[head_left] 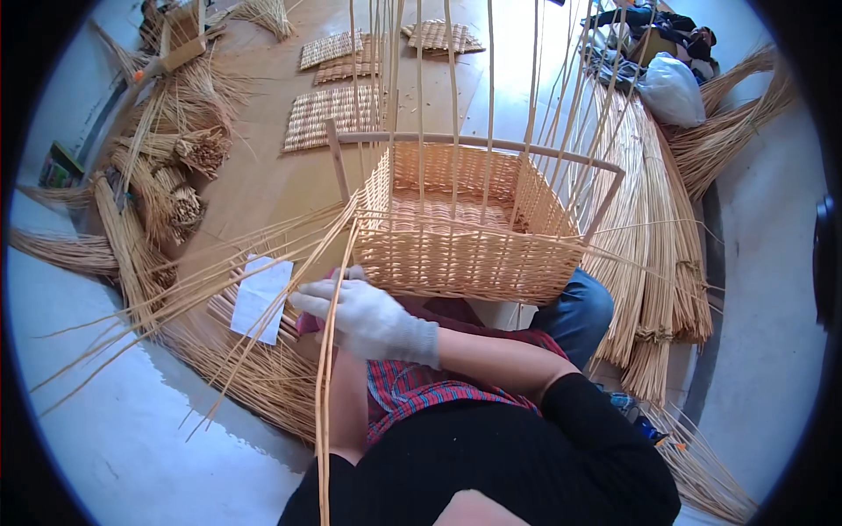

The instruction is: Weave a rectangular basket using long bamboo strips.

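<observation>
A half-woven rectangular wicker basket (465,254) rests on my lap, with a wooden frame (478,142) at its top and several upright rods rising from its walls. My right hand (368,317), in a white glove, reaches across to the basket's near left corner. Its fingers close over long thin willow rods (326,412) that run from my lap up to that corner. My bare left forearm (348,399) goes up beneath the right hand. The left hand itself is hidden under the glove and the rods.
Loose rods fan out to the left over a white paper sheet (260,298). Tied willow bundles (167,202) lie at the left, longer bundles (653,254) at the right. Woven flat mats (329,114) lie on the wooden board beyond. A white bag (671,89) sits far right.
</observation>
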Demonstrator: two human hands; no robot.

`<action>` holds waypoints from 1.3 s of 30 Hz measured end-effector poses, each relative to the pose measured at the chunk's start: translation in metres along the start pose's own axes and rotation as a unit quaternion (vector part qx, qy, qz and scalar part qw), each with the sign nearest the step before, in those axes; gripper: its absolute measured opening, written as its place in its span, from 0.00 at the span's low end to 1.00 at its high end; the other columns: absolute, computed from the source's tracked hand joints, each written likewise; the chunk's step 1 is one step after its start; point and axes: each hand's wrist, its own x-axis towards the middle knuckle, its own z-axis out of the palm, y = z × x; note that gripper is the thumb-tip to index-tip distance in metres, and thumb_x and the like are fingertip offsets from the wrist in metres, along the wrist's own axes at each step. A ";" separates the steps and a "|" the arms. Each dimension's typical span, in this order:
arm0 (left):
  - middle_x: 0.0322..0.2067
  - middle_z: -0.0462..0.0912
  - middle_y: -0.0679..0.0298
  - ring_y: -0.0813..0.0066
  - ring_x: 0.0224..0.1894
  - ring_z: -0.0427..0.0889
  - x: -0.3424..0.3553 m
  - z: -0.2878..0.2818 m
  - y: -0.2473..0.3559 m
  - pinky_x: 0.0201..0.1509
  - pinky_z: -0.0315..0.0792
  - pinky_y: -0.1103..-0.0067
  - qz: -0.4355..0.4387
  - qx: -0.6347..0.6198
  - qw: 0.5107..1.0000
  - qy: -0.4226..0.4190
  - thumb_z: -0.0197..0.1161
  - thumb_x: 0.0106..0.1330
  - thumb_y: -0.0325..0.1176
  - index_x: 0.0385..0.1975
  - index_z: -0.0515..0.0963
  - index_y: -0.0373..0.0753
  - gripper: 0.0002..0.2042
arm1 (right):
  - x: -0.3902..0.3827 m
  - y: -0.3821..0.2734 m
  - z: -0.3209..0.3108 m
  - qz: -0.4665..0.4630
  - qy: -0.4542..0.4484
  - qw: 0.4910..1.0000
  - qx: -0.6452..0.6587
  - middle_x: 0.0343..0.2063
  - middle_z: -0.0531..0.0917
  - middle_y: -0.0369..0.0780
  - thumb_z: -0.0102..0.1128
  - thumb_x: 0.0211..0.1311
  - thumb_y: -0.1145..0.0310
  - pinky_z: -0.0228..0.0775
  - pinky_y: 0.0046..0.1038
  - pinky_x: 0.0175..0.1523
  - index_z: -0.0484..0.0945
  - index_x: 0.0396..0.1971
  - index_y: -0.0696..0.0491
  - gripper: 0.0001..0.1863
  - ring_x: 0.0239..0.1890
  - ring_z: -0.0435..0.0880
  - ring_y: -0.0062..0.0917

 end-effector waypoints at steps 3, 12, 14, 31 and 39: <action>0.33 0.83 0.59 0.74 0.35 0.81 -0.001 -0.012 -0.006 0.37 0.76 0.75 0.005 0.042 0.999 0.003 0.55 0.77 0.40 0.44 0.80 0.35 0.13 | 0.024 -0.002 0.023 -0.026 0.075 0.997 -0.023 0.57 0.77 0.47 0.68 0.56 0.68 0.73 0.40 0.61 0.70 0.64 0.56 0.34 0.58 0.78 0.42; 0.37 0.83 0.58 0.72 0.38 0.82 0.013 -0.023 0.009 0.40 0.76 0.74 0.009 0.186 0.982 0.013 0.55 0.77 0.40 0.47 0.79 0.35 0.14 | 0.042 0.009 0.037 -0.084 0.049 0.995 -0.009 0.54 0.77 0.48 0.69 0.46 0.69 0.69 0.41 0.63 0.73 0.61 0.52 0.35 0.59 0.76 0.44; 0.37 0.83 0.58 0.72 0.39 0.82 0.016 -0.025 0.015 0.41 0.76 0.74 0.007 0.220 0.975 0.014 0.55 0.77 0.40 0.48 0.78 0.35 0.14 | 0.049 0.010 0.037 -0.054 -0.070 0.996 0.011 0.52 0.79 0.47 0.71 0.45 0.68 0.70 0.43 0.61 0.77 0.58 0.50 0.33 0.57 0.78 0.43; 0.44 0.83 0.55 0.69 0.45 0.83 -0.005 -0.012 0.043 0.46 0.78 0.74 -0.051 0.473 0.878 0.055 0.53 0.77 0.39 0.55 0.76 0.35 0.16 | 0.030 0.082 0.060 0.058 0.073 0.995 0.045 0.25 0.81 0.45 0.65 0.61 0.60 0.72 0.41 0.44 0.82 0.27 0.54 0.12 0.35 0.81 0.42; 0.48 0.83 0.54 0.67 0.48 0.83 0.012 0.061 0.062 0.48 0.78 0.74 -0.061 0.578 0.813 -0.008 0.53 0.78 0.39 0.58 0.75 0.35 0.18 | 0.017 0.119 0.093 0.025 -0.076 0.997 -0.013 0.22 0.84 0.45 0.64 0.57 0.50 0.74 0.47 0.37 0.85 0.23 0.47 0.16 0.28 0.84 0.43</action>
